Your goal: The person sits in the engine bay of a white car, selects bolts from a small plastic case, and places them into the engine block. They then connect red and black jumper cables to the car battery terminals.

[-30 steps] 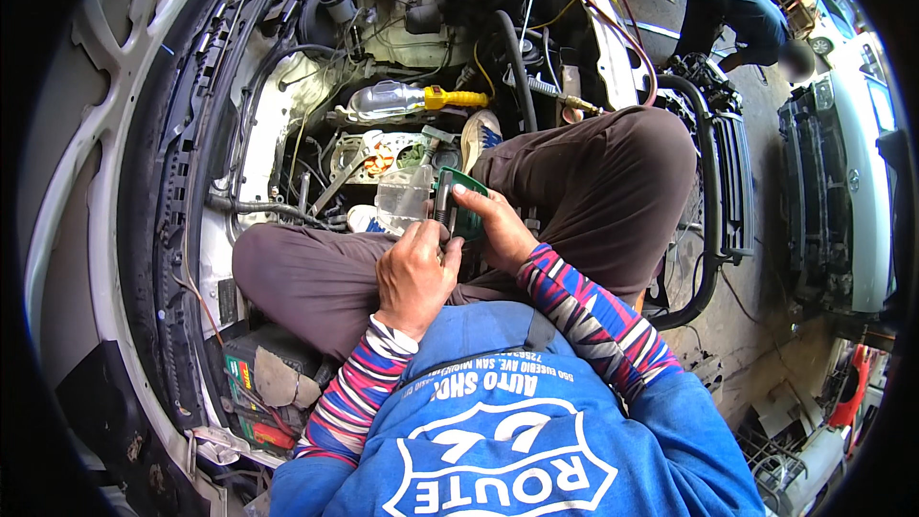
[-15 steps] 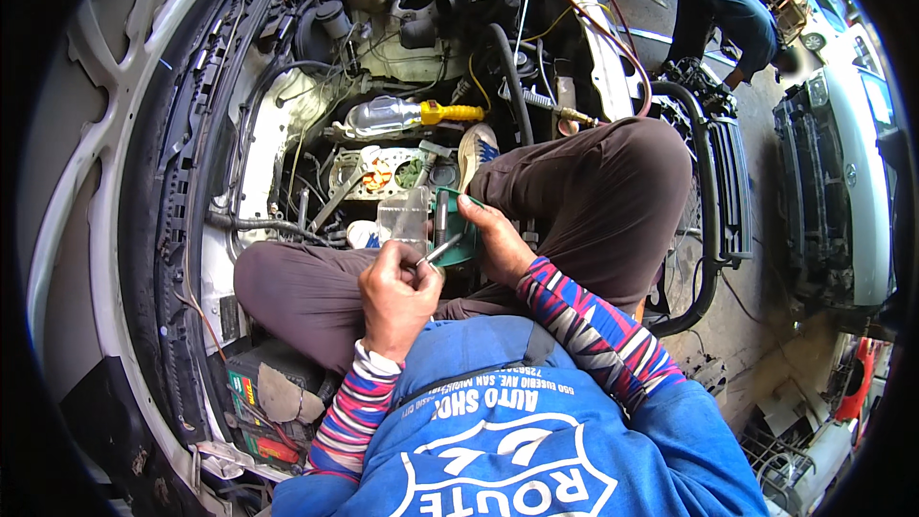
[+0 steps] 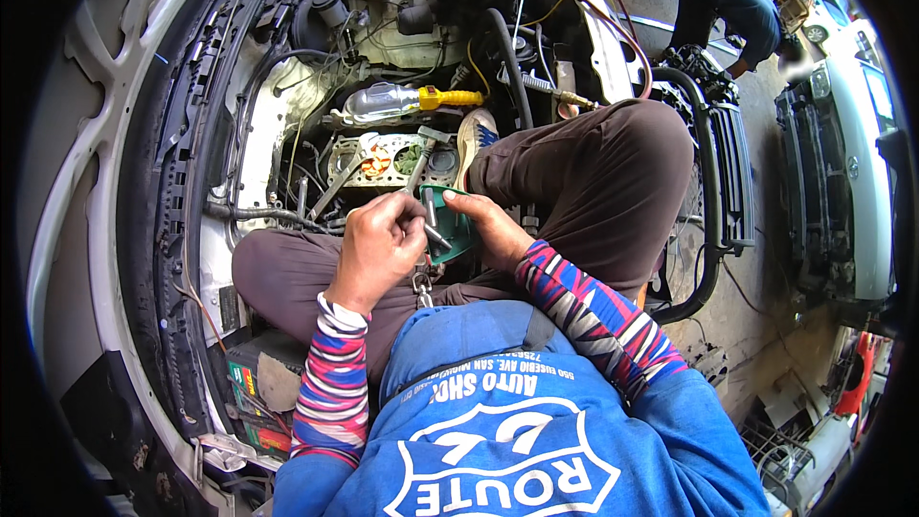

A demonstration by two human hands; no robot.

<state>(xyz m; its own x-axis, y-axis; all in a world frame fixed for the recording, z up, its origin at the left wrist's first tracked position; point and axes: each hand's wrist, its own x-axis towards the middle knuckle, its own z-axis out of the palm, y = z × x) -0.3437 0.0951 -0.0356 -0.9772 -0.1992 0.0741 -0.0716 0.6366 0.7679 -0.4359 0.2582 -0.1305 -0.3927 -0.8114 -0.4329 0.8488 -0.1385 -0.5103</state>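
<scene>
An open green case [image 3: 463, 219] sits in the right hand [image 3: 495, 234], above the lap, its fingers clamped on the case's right side. A grey bar [image 3: 429, 205] stands along the case's left side. The left hand [image 3: 375, 244] has its fingers pinched on a slim, straight, grey metal rod [image 3: 439, 238], which slants over the case; whether its tip touches cannot be told. Farther off, the engine block [image 3: 392, 178] has an orange-and-white wad [image 3: 378, 163] in one bore and a green wad [image 3: 407, 163] in the next, to the right.

Left grip [image 3: 381, 241] higher, metal rod [image 3: 438, 237] — tipped downward
</scene>
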